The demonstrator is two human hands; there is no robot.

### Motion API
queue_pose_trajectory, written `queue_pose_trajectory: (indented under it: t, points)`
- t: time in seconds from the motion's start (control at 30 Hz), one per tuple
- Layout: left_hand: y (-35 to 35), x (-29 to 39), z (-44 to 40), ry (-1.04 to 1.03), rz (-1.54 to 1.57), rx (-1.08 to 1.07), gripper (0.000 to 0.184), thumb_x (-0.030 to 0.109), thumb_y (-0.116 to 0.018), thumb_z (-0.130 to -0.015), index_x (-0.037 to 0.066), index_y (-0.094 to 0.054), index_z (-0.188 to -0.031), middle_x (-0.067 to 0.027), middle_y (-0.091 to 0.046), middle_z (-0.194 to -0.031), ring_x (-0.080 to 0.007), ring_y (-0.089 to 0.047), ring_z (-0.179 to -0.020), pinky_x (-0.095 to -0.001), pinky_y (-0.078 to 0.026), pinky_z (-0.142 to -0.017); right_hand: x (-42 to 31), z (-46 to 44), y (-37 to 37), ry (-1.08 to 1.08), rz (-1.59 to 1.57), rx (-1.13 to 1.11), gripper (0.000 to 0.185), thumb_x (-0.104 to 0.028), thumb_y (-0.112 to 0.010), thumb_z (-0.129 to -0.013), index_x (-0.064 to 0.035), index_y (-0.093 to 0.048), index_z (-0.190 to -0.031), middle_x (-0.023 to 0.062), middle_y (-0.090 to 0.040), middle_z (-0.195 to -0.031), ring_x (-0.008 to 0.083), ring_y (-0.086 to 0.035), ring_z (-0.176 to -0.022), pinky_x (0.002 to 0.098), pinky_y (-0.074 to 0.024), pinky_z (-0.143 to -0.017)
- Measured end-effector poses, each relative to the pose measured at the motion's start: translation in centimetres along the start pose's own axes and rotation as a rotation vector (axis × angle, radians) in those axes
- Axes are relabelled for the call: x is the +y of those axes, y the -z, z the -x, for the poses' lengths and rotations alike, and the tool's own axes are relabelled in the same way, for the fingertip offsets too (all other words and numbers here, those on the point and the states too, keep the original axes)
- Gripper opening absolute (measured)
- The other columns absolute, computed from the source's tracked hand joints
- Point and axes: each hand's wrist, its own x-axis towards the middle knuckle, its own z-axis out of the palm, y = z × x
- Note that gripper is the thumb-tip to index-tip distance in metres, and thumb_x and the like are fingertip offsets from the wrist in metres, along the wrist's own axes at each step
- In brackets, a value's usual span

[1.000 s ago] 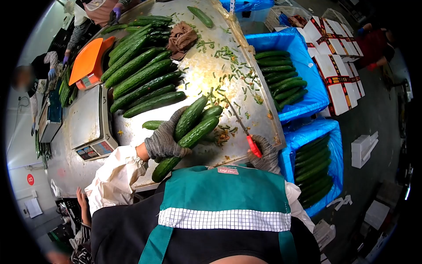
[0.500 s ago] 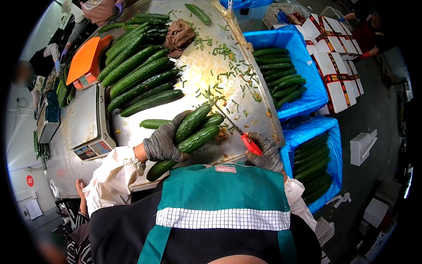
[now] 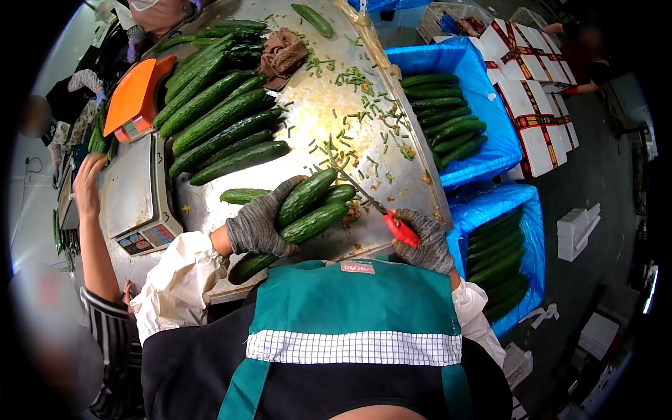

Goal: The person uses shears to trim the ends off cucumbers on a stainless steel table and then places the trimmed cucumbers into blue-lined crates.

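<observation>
My left hand (image 3: 260,222), in a grey knitted glove, is wrapped round a bunch of cucumbers (image 3: 315,222) just above the metal table's near edge. Another cucumber (image 3: 250,266) pokes out below that hand, and one more (image 3: 243,196) lies on the table behind it. In my right hand (image 3: 425,241), also gloved in grey, is the red handle of a knife (image 3: 400,228). Its narrow dark blade points up and left, past the tips of the held cucumbers; I cannot tell whether it touches them.
Cucumbers lie piled (image 3: 224,119) beside a scale (image 3: 133,189) with an orange scale (image 3: 136,98) behind. A brown cloth (image 3: 283,57) and cut stem bits (image 3: 357,105) litter the table (image 3: 308,133). Blue-lined crates (image 3: 483,164) of cucumbers stand right. Co-workers are at left and far right.
A co-worker in a striped sleeve at left has raised a bare arm and reached over beside the scale. My hands, the cucumbers and the knife have barely moved.
</observation>
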Motion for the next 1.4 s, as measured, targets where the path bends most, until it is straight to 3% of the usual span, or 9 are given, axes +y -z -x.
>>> queue_pose_trajectory:
  t: [0.37,0.53,0.63,0.73,0.8,0.9,1.03,1.33,1.4]
  points:
    - [-0.6,-0.3,-0.5,-0.079,0.118,-0.016,0.101,0.022,-0.077,-0.053,0.006,-0.019,-0.134,-0.0149,-0.047,-0.12,-0.0244,-0.047,-0.11,-0.0329,-0.037,-0.096,0.5,0.3,-0.6,-0.008,-0.005,-0.007,0.041,-0.013,-0.064,-0.067,-0.0029,-0.055,-0.106,0.017,-0.061,-0.089,0.0289,-0.062,-0.082,0.0349,-0.0494,-0.071]
    - [-0.4,-0.6,-0.6,-0.067,0.251,-0.002,0.103,0.021,-0.079,-0.052,0.004,-0.018,-0.134,-0.0133,-0.043,-0.124,-0.0213,-0.043,-0.114,-0.0322,-0.033,-0.098,0.2,0.4,-1.0,-0.179,-0.163,-0.006,0.038,-0.01,-0.062,-0.069,-0.0022,-0.054,-0.105,0.0145,-0.061,-0.083,0.0249,-0.061,-0.072,0.0324,-0.0484,-0.066]
    - [1.2,-2.2,-0.4,-0.059,0.125,0.15,0.106,0.025,-0.081,-0.05,0.003,-0.02,-0.134,-0.012,-0.043,-0.124,-0.023,-0.042,-0.113,-0.032,-0.033,-0.097,1.2,0.6,-1.8,-0.26,-0.332,0.113,0.041,-0.008,-0.062,-0.069,-0.0025,-0.051,-0.108,0.011,-0.059,-0.082,0.0195,-0.058,-0.071,0.0297,-0.0472,-0.067]
    - [3.3,-1.1,-1.3,-0.055,0.511,0.352,0.097,0.026,-0.075,-0.055,0.004,-0.023,-0.134,-0.0135,-0.043,-0.125,-0.0247,-0.043,-0.114,-0.0324,-0.033,-0.097,2.1,0.8,-2.0,-0.254,-0.527,0.138,0.045,-0.007,-0.062,-0.068,-0.0028,-0.048,-0.112,0.0091,-0.057,-0.083,0.0163,-0.056,-0.073,0.0283,-0.0462,-0.069]
    - [4.5,-0.8,-2.9,-0.203,0.897,0.361,0.085,0.03,-0.07,-0.06,0.003,-0.031,-0.13,-0.015,-0.049,-0.117,-0.0265,-0.05,-0.105,-0.0353,-0.04,-0.093,1.9,0.8,-2.0,-0.194,-0.454,0.117,0.046,-0.008,-0.062,-0.068,-0.0023,-0.048,-0.112,0.0096,-0.057,-0.085,0.0171,-0.056,-0.074,0.029,-0.0462,-0.07]
    - [5.7,-0.8,-5.1,-0.21,1.346,0.287,0.073,0.044,-0.062,-0.068,0.0,-0.039,-0.122,-0.0189,-0.053,-0.108,-0.0298,-0.054,-0.097,-0.0417,-0.045,-0.088,1.8,1.2,-2.2,-0.197,-0.385,0.068,0.046,-0.007,-0.061,-0.068,-0.0014,-0.048,-0.112,0.0107,-0.058,-0.091,0.0191,-0.057,-0.079,0.0305,-0.0461,-0.073]
    - [6.8,-2.1,-8.3,-0.481,1.666,0.059,0.067,0.049,-0.054,-0.073,0.005,-0.042,-0.122,-0.0231,-0.046,-0.118,-0.0372,-0.048,-0.106,-0.0562,-0.035,-0.092,1.8,1.8,-2.1,-0.17,-0.346,0.081,0.047,-0.006,-0.06,-0.068,-0.0014,-0.047,-0.113,0.0121,-0.058,-0.094,0.0203,-0.057,-0.083,0.0312,-0.0458,-0.075]
    - [5.0,-0.6,-10.0,-0.511,1.669,0.084,0.068,0.05,-0.054,-0.072,0.004,-0.042,-0.121,-0.0228,-0.047,-0.116,-0.0378,-0.048,-0.105,-0.0553,-0.037,-0.091,2.6,1.5,-3.5,-0.258,-0.267,0.301,0.056,-0.018,-0.064,-0.067,-0.0025,-0.045,-0.117,0.0158,-0.054,-0.104,0.0287,-0.054,-0.094,0.0367,-0.0444,-0.081]
    - [4.8,-1.0,-10.2,-0.517,1.675,0.097,0.069,0.05,-0.055,-0.072,0.004,-0.042,-0.121,-0.0228,-0.047,-0.116,-0.038,-0.048,-0.105,-0.0551,-0.037,-0.091,2.1,-0.6,-3.0,-0.297,0.389,0.29,0.059,-0.021,-0.064,-0.067,-0.0039,-0.041,-0.119,0.0167,-0.052,-0.103,0.0328,-0.053,-0.095,0.0407,-0.0437,-0.081]
